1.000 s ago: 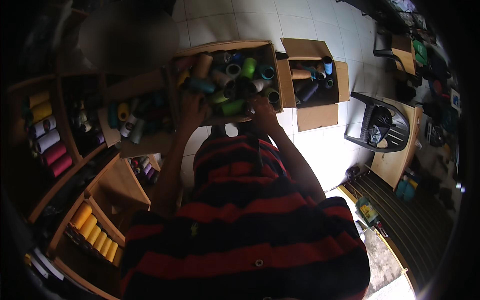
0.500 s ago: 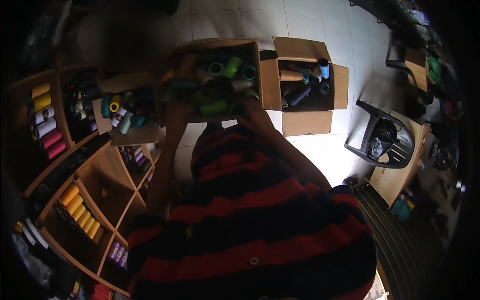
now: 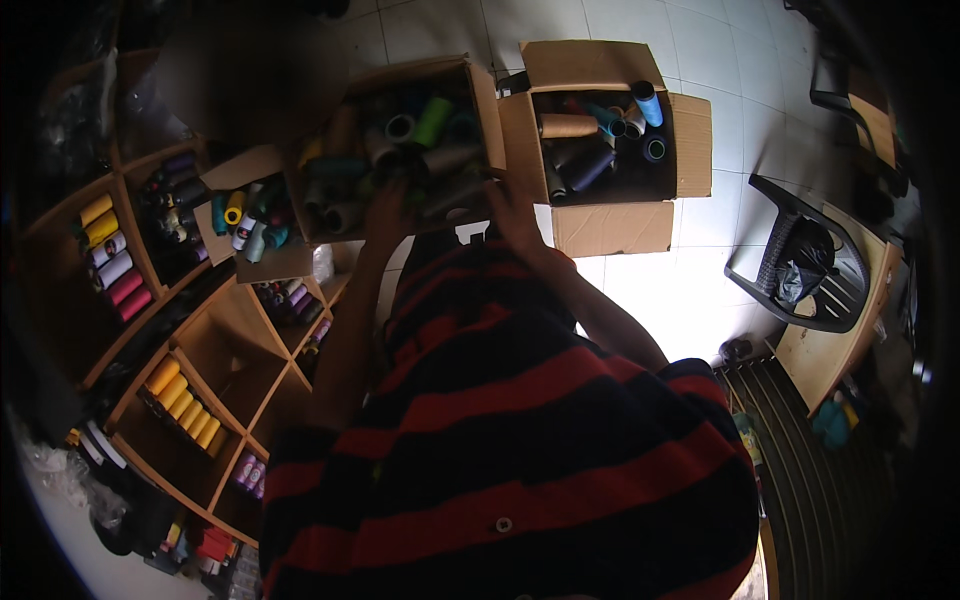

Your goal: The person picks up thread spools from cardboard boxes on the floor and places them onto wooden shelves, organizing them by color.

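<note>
In front of me stands a large cardboard box (image 3: 485,108) full of thread spools. Among them are a bright green spool (image 3: 432,122) and a white-rimmed spool (image 3: 400,128). My left hand (image 3: 390,208) reaches over the near side into the box, its fingers lost in shadow among dark spools, so I cannot see what they hold. At the near right corner, my right hand (image 3: 514,208) grips the box's edge. A grey-brown spool (image 3: 450,158) lies inside between the two hands.
A second open box (image 3: 612,230) of spools stands to the right. At the left, a smaller box (image 3: 275,262) of spools sits by wooden shelves (image 3: 225,345) holding yellow spools (image 3: 183,402). Far right are a black plastic chair (image 3: 838,262) and a slatted metal shutter (image 3: 800,450).
My left hand has moved from the box's near left side inward among the spools. The green spool by the near wall no longer shows. My right hand stays at the near right corner.
</note>
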A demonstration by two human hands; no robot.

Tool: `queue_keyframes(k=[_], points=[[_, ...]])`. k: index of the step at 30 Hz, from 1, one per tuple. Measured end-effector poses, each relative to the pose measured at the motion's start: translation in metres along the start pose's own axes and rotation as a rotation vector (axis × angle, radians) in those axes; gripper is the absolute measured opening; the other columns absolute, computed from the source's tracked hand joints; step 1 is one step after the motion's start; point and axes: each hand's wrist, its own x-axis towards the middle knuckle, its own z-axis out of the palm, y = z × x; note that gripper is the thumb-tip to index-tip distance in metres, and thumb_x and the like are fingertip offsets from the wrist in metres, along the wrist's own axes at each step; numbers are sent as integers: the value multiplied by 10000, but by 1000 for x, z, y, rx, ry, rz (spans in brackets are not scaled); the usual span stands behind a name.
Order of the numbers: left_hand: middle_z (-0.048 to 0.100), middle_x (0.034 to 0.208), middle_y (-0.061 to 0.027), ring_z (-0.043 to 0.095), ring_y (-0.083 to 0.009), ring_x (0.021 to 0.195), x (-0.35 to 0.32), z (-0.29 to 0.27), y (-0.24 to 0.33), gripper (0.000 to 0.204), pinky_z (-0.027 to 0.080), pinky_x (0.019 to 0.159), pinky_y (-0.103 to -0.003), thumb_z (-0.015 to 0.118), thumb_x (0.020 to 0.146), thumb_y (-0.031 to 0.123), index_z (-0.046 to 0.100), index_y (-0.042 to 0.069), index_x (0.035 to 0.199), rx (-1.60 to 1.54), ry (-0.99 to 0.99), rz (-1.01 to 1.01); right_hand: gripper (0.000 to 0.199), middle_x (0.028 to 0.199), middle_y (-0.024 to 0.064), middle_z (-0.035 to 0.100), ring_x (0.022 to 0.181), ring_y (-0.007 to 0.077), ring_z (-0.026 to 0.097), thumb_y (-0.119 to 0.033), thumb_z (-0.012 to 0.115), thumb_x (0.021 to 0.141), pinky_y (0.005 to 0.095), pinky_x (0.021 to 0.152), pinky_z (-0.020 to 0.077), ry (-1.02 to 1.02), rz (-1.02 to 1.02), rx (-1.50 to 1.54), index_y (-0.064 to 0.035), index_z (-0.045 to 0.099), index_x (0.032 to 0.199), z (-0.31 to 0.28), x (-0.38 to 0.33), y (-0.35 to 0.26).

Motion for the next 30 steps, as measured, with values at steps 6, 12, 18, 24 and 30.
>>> queue_keyframes(k=[6, 12, 18, 24, 30], points=[[593, 1191, -132, 611, -211, 1010, 14, -23, 40, 486, 475, 877, -338, 535, 912, 343, 517, 45, 1295, -984, -83, -827, 376, 1011, 240, 630, 977, 305, 622, -256, 512, 950, 366, 875, 465, 18, 109, 232, 19, 495, 1206, 0, -1, 12], [601, 1145, -123, 611, -184, 942, -13, -22, 41, 543, 469, 836, -331, 572, 903, 402, 507, 35, 1297, -1177, -2, -750, 362, 1005, 219, 626, 989, 318, 618, -230, 484, 952, 387, 869, 470, -379, 173, 118, -3, 478, 1233, 1, 3, 16], [577, 1209, -162, 566, -235, 1094, -3, -56, 64, 589, 429, 935, -341, 655, 864, 348, 487, -15, 1295, -679, 368, -657, 244, 977, 180, 614, 933, 325, 614, -133, 524, 902, 406, 799, 499, -428, -381, -377, -32, 570, 1119, -15, 13, 22], [552, 1236, -240, 533, -347, 1156, 10, -71, 34, 701, 422, 968, -410, 727, 770, 346, 465, -3, 1319, -78, 487, -529, 263, 1022, 147, 592, 975, 307, 566, -83, 610, 715, 423, 855, 474, -369, -800, -772, -51, 618, 976, -14, 42, -17], [516, 1132, -207, 538, -427, 1033, 14, -67, 40, 753, 456, 847, -507, 761, 702, 363, 446, 144, 1350, 255, 306, -582, 254, 962, 109, 596, 998, 295, 538, -41, 607, 681, 401, 832, 471, -830, -1030, -872, -37, 628, 934, 38, 58, 3]])
